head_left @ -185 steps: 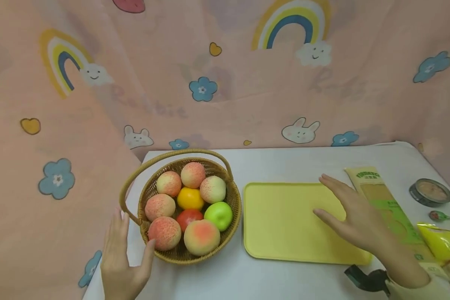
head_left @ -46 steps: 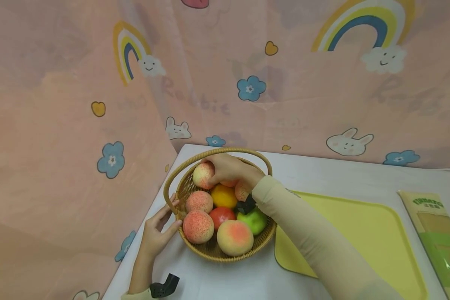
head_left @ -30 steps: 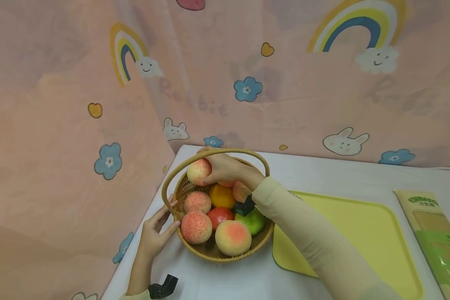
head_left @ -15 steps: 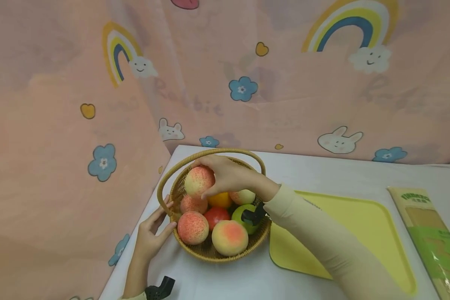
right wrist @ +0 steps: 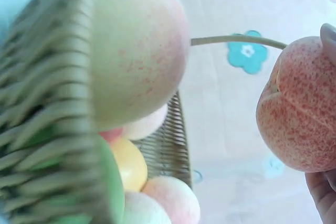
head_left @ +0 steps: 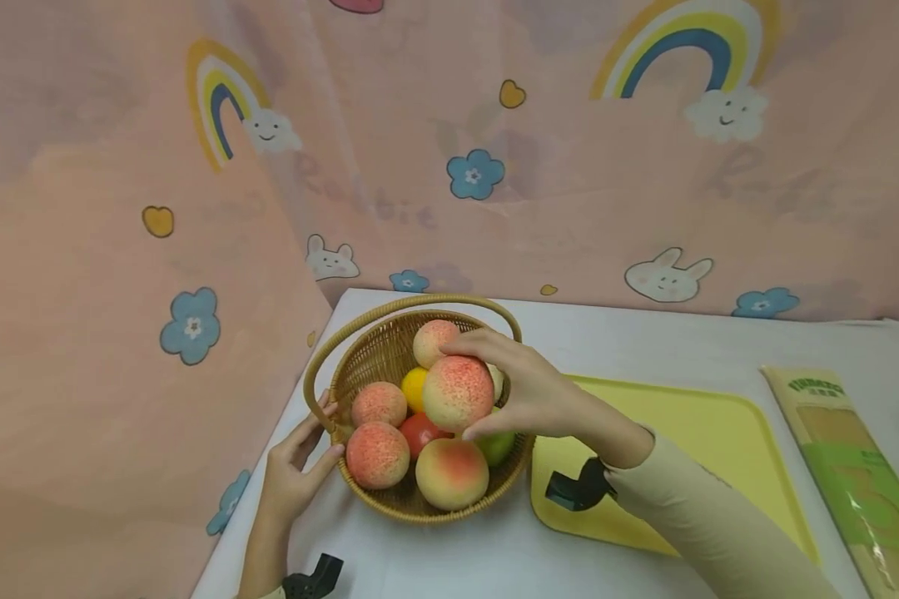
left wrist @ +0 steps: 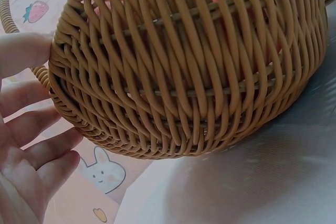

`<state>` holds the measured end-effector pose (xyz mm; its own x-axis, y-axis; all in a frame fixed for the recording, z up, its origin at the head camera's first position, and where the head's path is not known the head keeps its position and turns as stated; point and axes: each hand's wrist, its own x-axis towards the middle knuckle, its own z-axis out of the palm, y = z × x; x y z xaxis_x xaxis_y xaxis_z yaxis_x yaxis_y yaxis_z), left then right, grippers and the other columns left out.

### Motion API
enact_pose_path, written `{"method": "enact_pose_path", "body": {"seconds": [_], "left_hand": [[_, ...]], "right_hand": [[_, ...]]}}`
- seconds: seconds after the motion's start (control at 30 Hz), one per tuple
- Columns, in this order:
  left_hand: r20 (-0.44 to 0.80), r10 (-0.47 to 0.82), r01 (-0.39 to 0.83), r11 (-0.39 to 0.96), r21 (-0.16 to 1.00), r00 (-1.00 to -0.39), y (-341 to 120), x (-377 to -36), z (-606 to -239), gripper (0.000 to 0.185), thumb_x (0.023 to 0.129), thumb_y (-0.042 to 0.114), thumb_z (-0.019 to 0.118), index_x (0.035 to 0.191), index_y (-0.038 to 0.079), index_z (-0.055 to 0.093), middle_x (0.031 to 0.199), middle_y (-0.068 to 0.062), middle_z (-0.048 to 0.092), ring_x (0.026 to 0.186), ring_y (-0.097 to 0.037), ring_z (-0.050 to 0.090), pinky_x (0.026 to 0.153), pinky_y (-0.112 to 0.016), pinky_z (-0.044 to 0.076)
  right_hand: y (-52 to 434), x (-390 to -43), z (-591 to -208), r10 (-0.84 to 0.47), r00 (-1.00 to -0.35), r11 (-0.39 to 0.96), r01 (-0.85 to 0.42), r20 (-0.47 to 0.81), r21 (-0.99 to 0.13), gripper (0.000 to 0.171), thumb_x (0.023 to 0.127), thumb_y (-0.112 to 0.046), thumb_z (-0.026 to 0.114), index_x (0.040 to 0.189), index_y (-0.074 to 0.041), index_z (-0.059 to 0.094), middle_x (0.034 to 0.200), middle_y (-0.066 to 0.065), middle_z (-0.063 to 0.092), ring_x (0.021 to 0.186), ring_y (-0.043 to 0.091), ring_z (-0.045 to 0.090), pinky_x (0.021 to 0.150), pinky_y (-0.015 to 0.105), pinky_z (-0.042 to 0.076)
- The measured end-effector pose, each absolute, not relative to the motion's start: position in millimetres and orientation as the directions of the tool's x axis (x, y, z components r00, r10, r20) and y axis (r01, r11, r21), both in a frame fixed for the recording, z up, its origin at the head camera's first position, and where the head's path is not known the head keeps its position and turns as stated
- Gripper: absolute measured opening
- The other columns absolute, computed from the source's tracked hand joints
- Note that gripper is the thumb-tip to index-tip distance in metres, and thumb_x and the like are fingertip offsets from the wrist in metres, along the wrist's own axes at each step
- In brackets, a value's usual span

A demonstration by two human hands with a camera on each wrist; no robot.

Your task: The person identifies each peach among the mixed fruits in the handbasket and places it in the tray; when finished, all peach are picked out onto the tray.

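Right hand (head_left: 539, 399) grips a speckled peach (head_left: 458, 393), fingers curled round it, held above the wicker basket (head_left: 389, 358) and clear of the fruit inside. Left hand (head_left: 294, 466), fingers relaxed and spread, rests against the basket's left outer wall; a yellow tray (head_left: 719, 433) lies just right of the basket.

A white table (head_left: 644, 329) stands against a pink cloth backdrop (head_left: 584, 216) that wraps around its far and left edges. The cloth is printed with rainbows, smiling clouds, blue flowers, yellow hearts and white rabbits. Soft, even light falls over it all.
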<state>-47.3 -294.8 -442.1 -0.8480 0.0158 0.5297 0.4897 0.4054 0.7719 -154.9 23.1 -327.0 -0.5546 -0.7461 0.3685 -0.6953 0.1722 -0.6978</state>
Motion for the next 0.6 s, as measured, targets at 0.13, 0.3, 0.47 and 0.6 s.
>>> {"method": "enact_pose_path", "body": {"seconds": [0.13,0.3,0.47,0.6], "left_hand": [[0.545,0.020,0.509,0.385,0.770,-0.838,-294.3,-46.5,-442.2,0.053,0.075,-0.022,0.062,0.126,-0.015,0.050,0.140,-0.035,0.039,0.135,-0.013,0.042,0.107,-0.018,0.038],[0.550,0.018,0.517,0.369,0.772,-0.835,-294.5,-46.2,-443.1,0.053,0.075,-0.023,0.061,0.126,-0.015,0.050,0.140,-0.035,0.039,0.135,-0.014,0.041,0.107,-0.019,0.037],[0.538,0.009,0.505,0.360,0.785,-0.843,-294.9,-47.5,-443.8,0.053,0.075,-0.023,0.060,0.126,-0.015,0.051,0.141,-0.033,0.038,0.135,-0.014,0.041,0.107,-0.018,0.038],[0.556,0.020,0.528,0.344,0.777,-0.831,-295.0,-48.7,-445.2,0.053,0.074,-0.025,0.059,0.125,-0.016,0.050,0.140,-0.035,0.038,0.136,-0.017,0.041,0.107,-0.019,0.038]], "right_hand": [[52.3,-145.8,-333.3,-0.694,-0.614,0.185,-0.657,0.376,-0.731,0.085,0.061,-0.028,0.090,0.135,-0.017,0.049,0.135,-0.001,0.050,0.123,0.016,0.047,0.095,0.040,0.052],[88.9,-139.9,-350.2,-0.615,-0.672,0.215,-0.647,0.413,-0.732,0.087,0.058,-0.020,0.091,0.134,-0.017,0.049,0.134,0.000,0.049,0.122,0.008,0.046,0.099,0.023,0.047],[121.1,-141.1,-374.1,-0.526,-0.729,0.276,-0.633,0.438,-0.723,0.089,0.056,-0.008,0.091,0.134,-0.011,0.049,0.133,0.005,0.048,0.120,-0.001,0.045,0.096,0.007,0.041],[137.3,-147.3,-397.6,-0.461,-0.773,0.392,-0.618,0.436,-0.681,0.087,0.054,-0.005,0.091,0.131,-0.007,0.051,0.129,0.007,0.050,0.118,0.000,0.044,0.096,0.001,0.035]]}}
